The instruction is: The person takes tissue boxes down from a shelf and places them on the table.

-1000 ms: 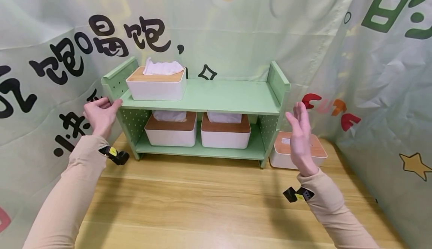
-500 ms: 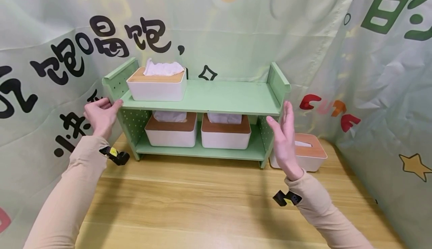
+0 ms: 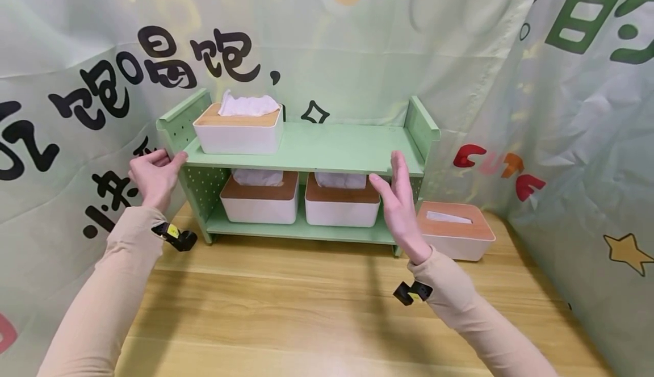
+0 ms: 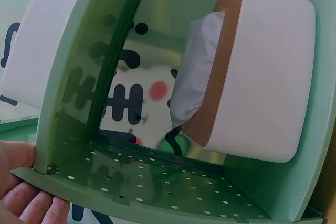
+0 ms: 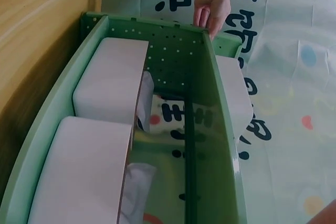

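Left side: black printed lettering (image 3: 104, 101) runs across the pale cloth backdrop (image 3: 383, 36)
Left hand: this hand (image 3: 155, 177), below a beige sleeve (image 3: 104, 292), pinches the front edge of the shelf's left side panel at the upper board, thumb inside and fingers outside
Shelf: a pale green two-tier shelf (image 3: 347, 147) with perforated side panels stands upright on the light wood-grain surface (image 3: 306, 303), against the backdrop
Upper tier: a white rectangular tissue box (image 3: 237, 140) with a light wooden lid sits at the left end, a crumpled white tissue (image 3: 248, 105) rising from it
Lower tier, left: a second white box (image 3: 260, 210) with a brown wooden lid and white tissue
Lower tier, right: a third box (image 3: 339, 212) of the same kind, just beside the second
Right hand: this hand (image 3: 403, 206) is raised before the shelf's right end, fingers straight and pressed together, thumb spread apart, holding nothing
Far right: a fourth box (image 3: 455, 241), white with an orange-brown lid, rests on the surface just beside the shelf, a pale strip showing in its slot
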`<state>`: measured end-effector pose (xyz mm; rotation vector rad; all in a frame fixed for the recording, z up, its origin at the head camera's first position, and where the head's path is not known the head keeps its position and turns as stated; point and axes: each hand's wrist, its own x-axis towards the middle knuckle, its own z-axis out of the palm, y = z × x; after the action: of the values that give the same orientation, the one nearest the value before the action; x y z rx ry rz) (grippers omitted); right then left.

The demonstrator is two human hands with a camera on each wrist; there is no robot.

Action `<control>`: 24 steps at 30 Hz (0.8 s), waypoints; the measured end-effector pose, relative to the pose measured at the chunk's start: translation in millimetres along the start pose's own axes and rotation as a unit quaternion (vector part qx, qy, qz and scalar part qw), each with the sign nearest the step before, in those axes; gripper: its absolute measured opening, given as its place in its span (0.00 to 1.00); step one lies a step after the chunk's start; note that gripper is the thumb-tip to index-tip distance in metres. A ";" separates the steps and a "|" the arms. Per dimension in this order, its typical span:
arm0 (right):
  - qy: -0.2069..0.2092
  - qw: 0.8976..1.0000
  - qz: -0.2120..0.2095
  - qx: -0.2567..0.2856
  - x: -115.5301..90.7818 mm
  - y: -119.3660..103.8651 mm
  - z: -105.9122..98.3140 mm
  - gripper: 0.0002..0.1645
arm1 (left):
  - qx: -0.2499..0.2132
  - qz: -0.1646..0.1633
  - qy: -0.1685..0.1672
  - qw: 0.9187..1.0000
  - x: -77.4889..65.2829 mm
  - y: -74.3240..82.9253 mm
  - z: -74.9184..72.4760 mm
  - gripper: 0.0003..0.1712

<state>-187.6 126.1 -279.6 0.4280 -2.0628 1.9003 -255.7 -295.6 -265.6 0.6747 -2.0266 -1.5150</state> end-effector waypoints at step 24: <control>-0.105 0.994 0.004 -0.014 50.4 -12.2 45.5 0.60 | 0.012 0.011 0.003 1.000 -0.3 -1.1 0.3 0.31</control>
<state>-229.3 79.0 -251.1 0.6388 -2.2223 1.8993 -255.6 -295.5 -266.7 0.6646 -2.0441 -1.4757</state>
